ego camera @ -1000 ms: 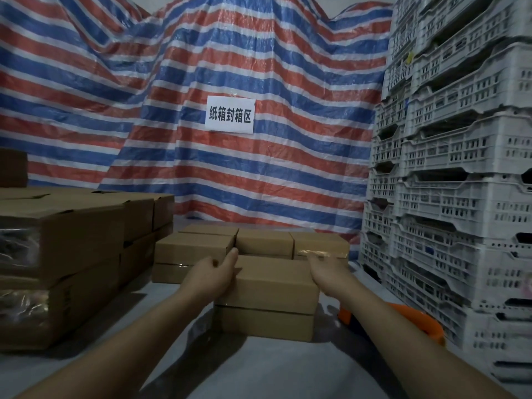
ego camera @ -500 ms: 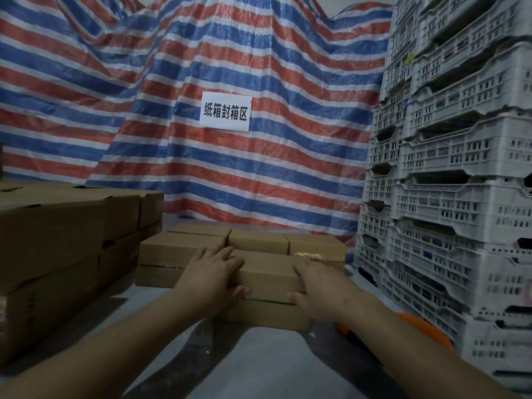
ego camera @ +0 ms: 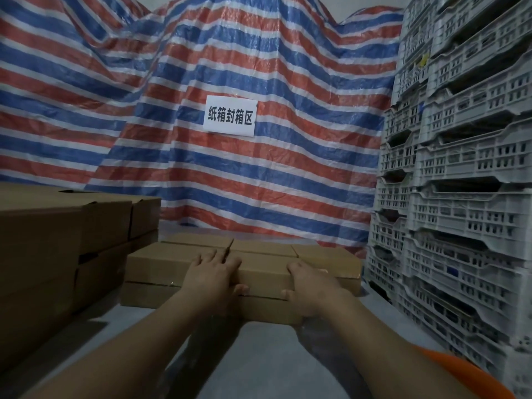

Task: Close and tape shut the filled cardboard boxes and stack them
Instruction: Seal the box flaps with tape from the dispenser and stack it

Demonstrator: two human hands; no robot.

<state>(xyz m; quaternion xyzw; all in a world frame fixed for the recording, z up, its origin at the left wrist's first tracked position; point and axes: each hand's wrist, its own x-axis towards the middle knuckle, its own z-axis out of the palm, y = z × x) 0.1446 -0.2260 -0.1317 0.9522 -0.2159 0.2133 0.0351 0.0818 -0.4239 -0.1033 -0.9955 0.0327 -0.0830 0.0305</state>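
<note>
A closed brown cardboard box (ego camera: 263, 276) lies on top of another box (ego camera: 267, 312) in a low, two-layer stack on the grey floor. Its top is level with the neighbouring boxes to the left (ego camera: 155, 263), behind (ego camera: 263, 249) and to the right (ego camera: 331, 262). My left hand (ego camera: 214, 279) lies flat on the box's left top edge, fingers spread forward and thumb down on the front face. At the right front corner my right hand (ego camera: 309, 286) rests over the top edge, its thumb also on the front face.
Taller stacks of cardboard boxes (ego camera: 51, 249) stand at the left. White plastic crates (ego camera: 460, 197) are piled high along the right. A striped tarp with a white sign (ego camera: 230, 116) hangs behind. An orange object (ego camera: 472, 375) lies at the lower right on the grey floor (ego camera: 259, 361).
My hands went from the box's sides to its top front edge. The box slid back against the boxes behind it, and the view moved closer.
</note>
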